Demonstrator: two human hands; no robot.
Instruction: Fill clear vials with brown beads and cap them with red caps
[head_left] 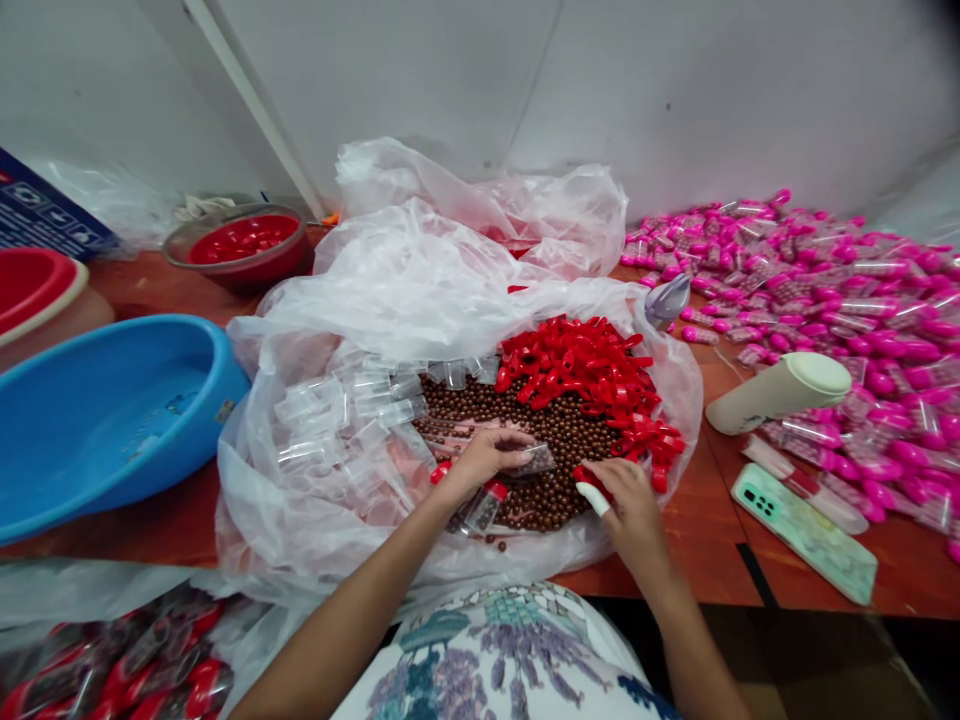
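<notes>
Tube (534,459), small and clear, lies sideways in the left hand (487,452), fingers clamped on it, low over the brown beads (551,440) heaped in the middle of the open plastic sheet (390,290). Second tube with a red cap (484,505) just below that hand, at the near edge of the heap. Right hand (630,505) just right of the left, down at the bead pile's near-right edge; one fingertip wears a white cot (594,498). Fingers curled toward something red beneath them, but cannot tell whether they grip it. Red caps (585,375) piled on the far-right side of the beads, touching them. Empty clear tubes (352,410) heaped on the left side of the same sheet. Sheet rests on a reddish-brown surface (705,540). Left of it, a blue basin (112,410); farther back, a bowl holding red pieces (244,240). Right side: a cream bottle (780,392) on its side, a phone in a pale green case (802,530) near the front edge, and beyond both a broad spread of pink-capped filled tubes (825,290). Bottom left, a bag of red-capped tubes (112,670).
</notes>
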